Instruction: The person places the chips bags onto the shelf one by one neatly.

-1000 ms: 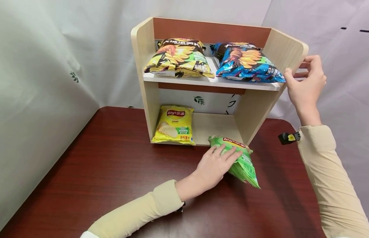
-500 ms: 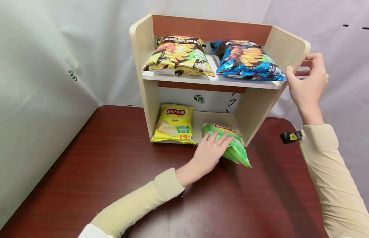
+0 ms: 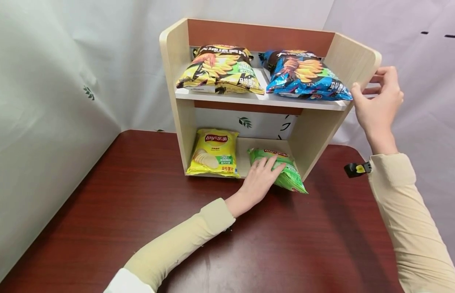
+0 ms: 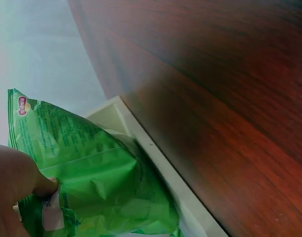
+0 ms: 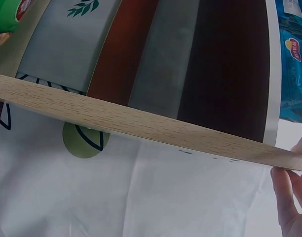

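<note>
My left hand (image 3: 257, 182) holds a green bag of potato chips (image 3: 290, 178) at the lower right compartment of a small wooden shelf (image 3: 313, 132). Its fingers lie over the bag's top, and in the left wrist view the thumb (image 4: 22, 173) presses from the other side. The bag's rear part is inside over the bottom board, while the front corner sticks out past the edge, tilted down. High on the shelf's right side panel (image 5: 141, 122), my right hand (image 3: 382, 106) grips the edge, thumb on one face and fingers on the other.
A yellow chip bag (image 3: 214, 154) lies in the lower left of the shelf. Above it, a black-and-yellow bag (image 3: 221, 70) and a blue bag (image 3: 304, 76) rest on the upper board. The shelf stands on a dark red table (image 3: 139, 195), backed by white cloth (image 3: 113, 61).
My left hand has pushed the green chip bag back and slightly left, from mostly in front of the shelf to partly inside the lower compartment. My right hand keeps its grip on the side panel.
</note>
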`<state>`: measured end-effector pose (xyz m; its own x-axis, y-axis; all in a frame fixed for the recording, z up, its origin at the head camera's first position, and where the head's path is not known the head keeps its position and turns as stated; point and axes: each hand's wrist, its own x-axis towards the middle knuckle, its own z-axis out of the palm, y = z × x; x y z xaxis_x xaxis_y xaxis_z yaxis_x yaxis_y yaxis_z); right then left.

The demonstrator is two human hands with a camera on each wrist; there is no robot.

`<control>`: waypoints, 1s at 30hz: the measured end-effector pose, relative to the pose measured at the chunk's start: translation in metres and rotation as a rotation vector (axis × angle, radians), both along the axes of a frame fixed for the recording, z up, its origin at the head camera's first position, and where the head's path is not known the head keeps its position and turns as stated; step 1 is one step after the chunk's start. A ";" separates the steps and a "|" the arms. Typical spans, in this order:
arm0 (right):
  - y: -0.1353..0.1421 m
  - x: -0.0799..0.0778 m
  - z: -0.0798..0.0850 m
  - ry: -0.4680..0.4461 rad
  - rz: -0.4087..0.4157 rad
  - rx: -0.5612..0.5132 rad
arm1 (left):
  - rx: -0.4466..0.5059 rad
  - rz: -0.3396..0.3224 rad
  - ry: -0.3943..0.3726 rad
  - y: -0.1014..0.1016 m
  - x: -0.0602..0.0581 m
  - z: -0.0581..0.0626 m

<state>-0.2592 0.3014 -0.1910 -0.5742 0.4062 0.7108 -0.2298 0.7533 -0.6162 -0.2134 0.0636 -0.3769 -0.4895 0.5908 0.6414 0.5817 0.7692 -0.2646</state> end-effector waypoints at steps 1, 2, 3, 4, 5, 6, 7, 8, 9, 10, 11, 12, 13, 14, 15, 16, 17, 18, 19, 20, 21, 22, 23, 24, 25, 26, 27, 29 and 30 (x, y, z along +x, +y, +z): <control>0.000 0.000 0.000 -0.002 0.000 0.003 | 0.005 -0.004 0.017 0.000 -0.001 -0.002; 0.000 0.000 -0.001 -0.006 -0.002 0.005 | 0.005 -0.007 0.036 0.000 -0.002 -0.003; 0.000 0.000 -0.001 -0.009 -0.004 0.008 | 0.002 -0.009 0.054 0.000 -0.003 -0.005; 0.000 0.000 -0.001 -0.012 -0.006 0.008 | -0.002 -0.012 0.072 0.000 -0.003 -0.006; 0.000 0.000 -0.001 -0.014 -0.010 0.009 | -0.004 -0.016 0.090 0.000 -0.004 -0.007; -0.001 0.000 -0.001 -0.017 -0.014 0.012 | -0.005 -0.019 0.106 0.000 -0.004 -0.008; -0.001 0.000 -0.001 -0.020 -0.018 0.012 | -0.003 -0.024 0.119 0.000 -0.004 -0.009; -0.001 0.000 -0.001 -0.024 -0.021 0.012 | -0.002 -0.027 0.128 0.000 -0.004 -0.009; -0.001 0.000 0.000 -0.025 -0.025 0.012 | 0.004 -0.033 0.133 0.001 -0.003 -0.010; -0.001 0.001 0.000 -0.026 -0.027 0.013 | 0.009 -0.038 0.137 0.001 -0.003 -0.010; -0.001 0.001 0.000 -0.027 -0.029 0.014 | 0.015 -0.041 0.138 0.002 -0.003 -0.010; -0.001 0.001 0.000 -0.029 -0.029 0.013 | 0.021 -0.044 0.137 0.003 -0.002 -0.010; 0.000 0.001 0.000 -0.028 -0.029 0.014 | 0.022 -0.046 0.135 0.003 -0.002 -0.011; 0.000 0.001 0.001 -0.027 -0.029 0.017 | 0.019 -0.049 0.133 0.004 -0.002 -0.011; 0.000 0.001 0.000 -0.023 -0.028 0.019 | 0.017 -0.056 0.127 0.004 -0.002 -0.011; 0.000 0.001 0.000 -0.026 -0.027 0.019 | 0.013 -0.061 0.122 0.004 -0.001 -0.012; 0.000 0.002 0.000 -0.030 -0.027 0.019 | 0.009 -0.069 0.114 0.004 -0.001 -0.013; 0.000 0.002 0.000 -0.035 -0.027 0.021 | 0.002 -0.075 0.106 0.004 0.000 -0.014; 0.000 0.002 -0.001 -0.039 -0.027 0.024 | -0.005 -0.080 0.098 0.003 0.000 -0.015; 0.000 0.003 -0.001 -0.043 -0.028 0.024 | -0.011 -0.086 0.090 0.003 0.000 -0.016; -0.001 0.003 -0.001 -0.046 -0.030 0.024 | -0.017 -0.087 0.084 0.003 0.001 -0.017; -0.001 0.003 -0.002 -0.050 -0.032 0.024 | -0.025 -0.087 0.079 0.002 0.001 -0.018; -0.001 0.003 -0.002 -0.050 -0.034 0.026 | -0.031 -0.089 0.075 0.002 0.001 -0.019; -0.001 0.003 -0.002 -0.052 -0.036 0.026 | -0.038 -0.089 0.075 0.002 0.001 -0.020; -0.002 0.003 -0.002 -0.054 -0.037 0.024 | -0.045 -0.091 0.077 0.002 0.001 -0.021; -0.002 0.003 -0.001 -0.055 -0.039 0.024 | -0.054 -0.093 0.078 0.002 0.001 -0.022; -0.002 0.003 -0.001 -0.057 -0.041 0.025 | -0.063 -0.096 0.081 0.002 0.002 -0.023; -0.003 0.003 -0.001 -0.063 -0.042 0.026 | -0.075 -0.103 0.089 0.001 0.003 -0.024; -0.003 0.003 -0.001 -0.064 -0.043 0.028 | -0.081 -0.103 0.091 0.001 0.004 -0.024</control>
<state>-0.2561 0.2986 -0.1918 -0.6010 0.4117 0.6851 -0.1579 0.7791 -0.6067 -0.2097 0.0651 -0.4014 -0.3655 0.6869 0.6282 0.6275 0.6803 -0.3788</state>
